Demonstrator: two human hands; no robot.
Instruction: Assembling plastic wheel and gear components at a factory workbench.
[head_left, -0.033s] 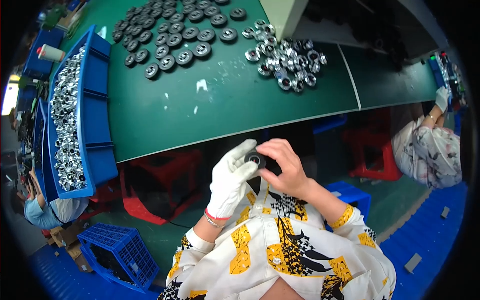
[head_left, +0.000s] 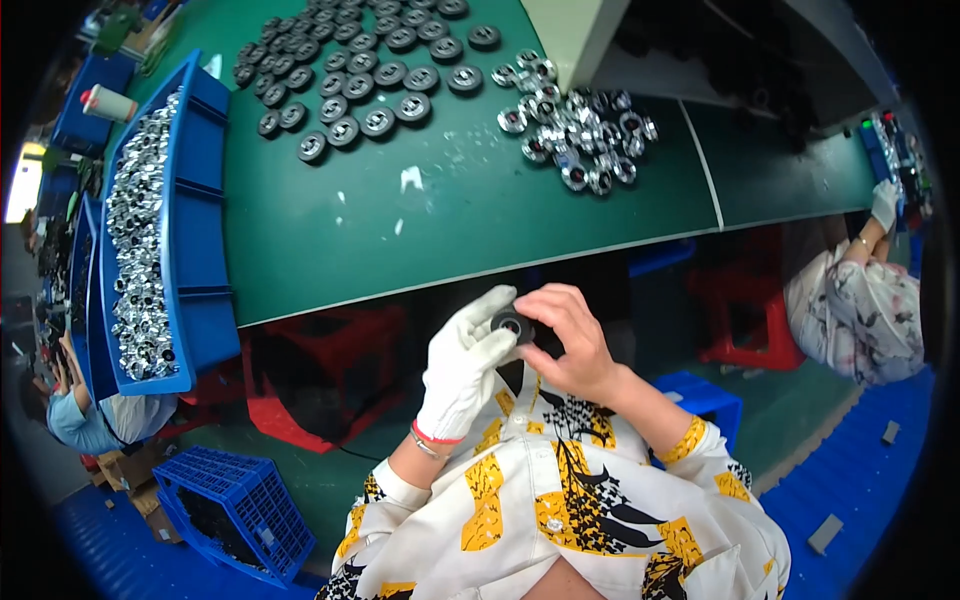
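Note:
Just in front of the bench edge, I hold a small black round part (head_left: 513,326) with a pale ring at its centre. White-gloved, my left hand (head_left: 462,362) grips its left side between thumb and fingers. My bare right hand (head_left: 568,333) pinches the opposite side, so both hands are closed on the one part. Its far side is hidden by my fingers. On the green bench (head_left: 430,235) beyond, several black discs with dark centres (head_left: 378,122) lie in rows. To their right is a loose heap of shiny chrome ring-shaped parts (head_left: 585,135).
A blue bin (head_left: 197,230) full of chrome parts (head_left: 140,250) stands at the left. A pale post (head_left: 570,40) rises behind the heap. Red stools (head_left: 300,405) and a blue crate (head_left: 235,510) stand below. Co-workers sit at far left and right (head_left: 850,300).
The view has shifted slightly, so bench things appear a little lower and to the right. Both hands keep their hold on the black round part, whose face shows slightly more.

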